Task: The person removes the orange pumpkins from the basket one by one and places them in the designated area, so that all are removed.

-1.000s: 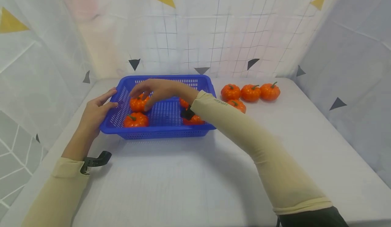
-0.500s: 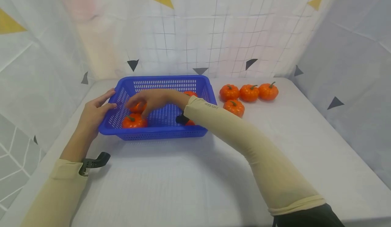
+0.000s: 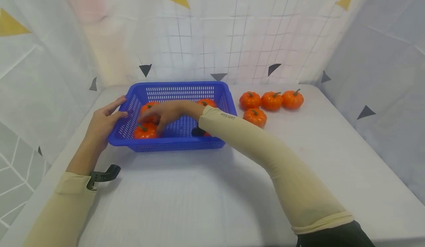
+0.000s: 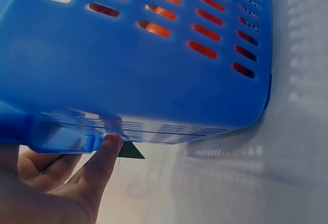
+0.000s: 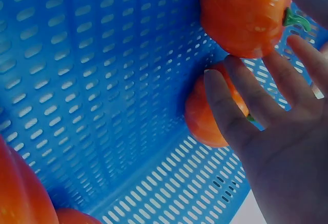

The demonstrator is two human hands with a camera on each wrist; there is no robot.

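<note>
A blue perforated plastic basket (image 3: 182, 141) sits on the white table, with small orange toy pumpkins inside. My left hand (image 3: 101, 123) holds its left rim; in the left wrist view, the fingers (image 4: 100, 167) reach under the rim. My right hand (image 3: 167, 111) is inside the basket at the left end, around the front-left pumpkin (image 3: 144, 131). In the right wrist view its fingertips touch this pumpkin (image 5: 246, 16), with the thumb on the other side. Behind it sits the back-left pumpkin (image 3: 148, 107), partly covered by the fingers. Another pumpkin (image 3: 207, 102) shows at the basket's right end.
To the basket's right stand three pumpkins in a row, the middle one (image 3: 271, 101) among them, with one more pumpkin (image 3: 255, 117) in front. White cloth walls (image 3: 212, 29) enclose the table's back and sides. My right sleeve (image 3: 259, 147) crosses the basket's front right corner.
My right hand has come down and forward from above the back-left pumpkin to the front-left one. The left hand has stayed on the rim, and the basket has not moved.
</note>
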